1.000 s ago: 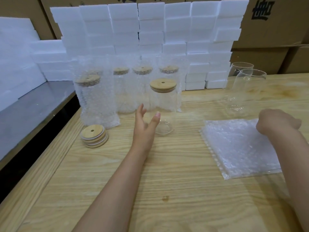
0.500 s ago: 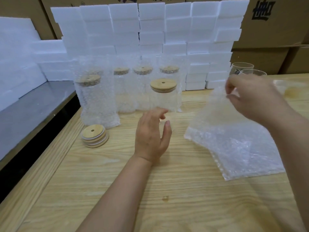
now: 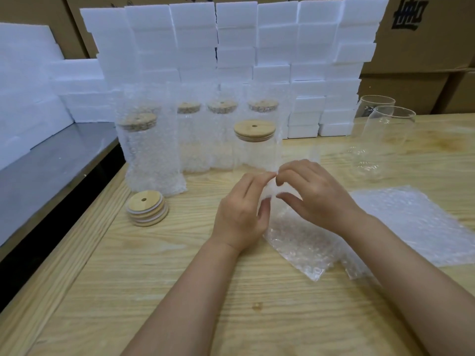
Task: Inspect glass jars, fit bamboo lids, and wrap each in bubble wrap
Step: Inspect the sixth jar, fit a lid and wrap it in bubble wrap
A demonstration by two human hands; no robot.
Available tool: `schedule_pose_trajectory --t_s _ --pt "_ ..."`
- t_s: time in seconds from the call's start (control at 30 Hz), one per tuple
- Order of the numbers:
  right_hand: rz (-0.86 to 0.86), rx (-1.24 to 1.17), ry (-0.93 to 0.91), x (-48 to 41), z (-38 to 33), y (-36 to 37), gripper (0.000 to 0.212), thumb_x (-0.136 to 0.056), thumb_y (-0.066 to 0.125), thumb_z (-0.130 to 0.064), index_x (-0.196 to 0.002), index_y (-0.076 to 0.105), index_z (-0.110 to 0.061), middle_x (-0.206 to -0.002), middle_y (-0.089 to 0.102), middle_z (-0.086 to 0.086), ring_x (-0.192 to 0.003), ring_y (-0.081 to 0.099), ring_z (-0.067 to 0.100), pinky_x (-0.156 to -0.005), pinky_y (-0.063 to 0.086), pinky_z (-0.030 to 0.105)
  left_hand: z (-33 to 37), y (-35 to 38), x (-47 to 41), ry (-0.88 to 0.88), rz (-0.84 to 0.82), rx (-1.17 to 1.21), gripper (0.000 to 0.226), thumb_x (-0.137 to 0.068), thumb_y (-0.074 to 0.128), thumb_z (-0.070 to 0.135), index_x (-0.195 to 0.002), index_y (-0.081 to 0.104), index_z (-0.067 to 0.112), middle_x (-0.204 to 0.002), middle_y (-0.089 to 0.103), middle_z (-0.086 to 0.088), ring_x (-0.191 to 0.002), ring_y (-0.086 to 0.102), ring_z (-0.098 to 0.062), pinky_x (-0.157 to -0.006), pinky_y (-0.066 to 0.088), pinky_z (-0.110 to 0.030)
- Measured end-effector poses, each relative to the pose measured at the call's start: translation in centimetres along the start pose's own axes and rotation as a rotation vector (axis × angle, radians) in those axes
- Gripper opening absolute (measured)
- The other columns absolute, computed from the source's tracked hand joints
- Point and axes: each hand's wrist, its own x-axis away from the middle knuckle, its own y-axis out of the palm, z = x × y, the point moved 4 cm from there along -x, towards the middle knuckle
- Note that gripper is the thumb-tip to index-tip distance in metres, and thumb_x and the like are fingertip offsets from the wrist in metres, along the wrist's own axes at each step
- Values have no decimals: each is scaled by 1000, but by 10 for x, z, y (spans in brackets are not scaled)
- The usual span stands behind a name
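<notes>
On the head camera I see the left hand [image 3: 240,211] and right hand [image 3: 316,194] meeting above the table [image 3: 154,278]. Both pinch the top edge of one wrap sheet [image 3: 295,237], whose lower end trails on the wood. Just behind them stands the bare jar [image 3: 255,152], its lid [image 3: 254,129] on, in front of the wrapped jars [image 3: 151,155]. Spare lids [image 3: 147,208] are stacked to the left. The wrap pile [image 3: 424,222] and two open glasses [image 3: 385,140] are to the right.
</notes>
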Motion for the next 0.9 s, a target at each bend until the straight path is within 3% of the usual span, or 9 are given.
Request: schedule_pose_trajectory --t_s 0.1,0.17,0.23,0.37,0.43,0.53,0.63,0.77,0.9 --pt "-70 14 131 5 14 -1 47 -69 84 -14 -111 64 -4 -106 66 9 -103 60 36 -93 37 39 1 0 -1 8 -21 9 48 -72 67 -10 -118 64 0 -91 57 -10 -66 52 -17 -47 50 -35" --pt "-81 90 153 7 20 -2 50 -67 85 -13 -113 66 -5 -100 65 10 -100 59 38 -94 34 40 2 0 0 7 -41 -6 48 -70 67 -11 -116 66 0 -85 56 -11 -61 53 -20 -43 48 -36" --pt "-53 126 142 7 21 -4 41 -66 86 -10 -104 70 -5 -89 63 12 -91 59 39 -89 41 45 2 0 0 -1 -49 -17 47 -68 67 -12 -114 67 0 -82 55 -12 -60 53 -22 -43 48 -36" --pt "-39 61 142 6 21 -6 27 -69 85 -12 -89 68 -6 -92 59 13 -90 56 36 -83 44 45 0 0 1 -33 -48 13 38 -72 72 -4 -109 66 -3 -87 56 -11 -69 45 -10 -52 52 -33" --pt "-91 -60 193 6 23 -5 29 -74 81 -16 -96 64 -7 -103 59 10 -95 55 31 -85 46 43 0 0 1 -34 -43 25 34 -72 74 0 -105 66 -3 -87 57 -11 -72 45 -8 -57 51 -26" --pt "-150 -166 255 10 25 0 40 -80 74 -22 -115 60 -13 -112 60 -1 -106 51 21 -94 37 33 0 -2 1 -23 -19 26 30 -76 74 10 -101 66 -4 -86 58 -10 -75 43 -5 -66 43 -14" --pt "-166 -176 313 11 29 2 48 -83 69 -21 -129 55 -17 -104 57 -5 -104 42 15 -94 28 27 2 -5 -1 -1 28 16 25 -85 60 19 -94 67 -3 -86 62 -10 -73 48 -8 -69 44 -15" --pt "-184 -95 296 10 29 6 27 -82 74 -20 -109 68 -15 -91 50 -6 -97 42 19 -88 21 26 2 -6 -2 17 97 -33 21 -92 52 9 -84 68 -3 -81 64 -11 -67 59 -19 -60 51 -27" --pt "-171 -78 281 8 25 3 15 -78 77 -13 -86 64 -11 -95 56 1 -99 49 27 -89 24 30 2 -6 0 9 88 -34 12 -87 58 5 -87 68 -1 -82 64 -9 -67 58 -17 -58 51 -27"
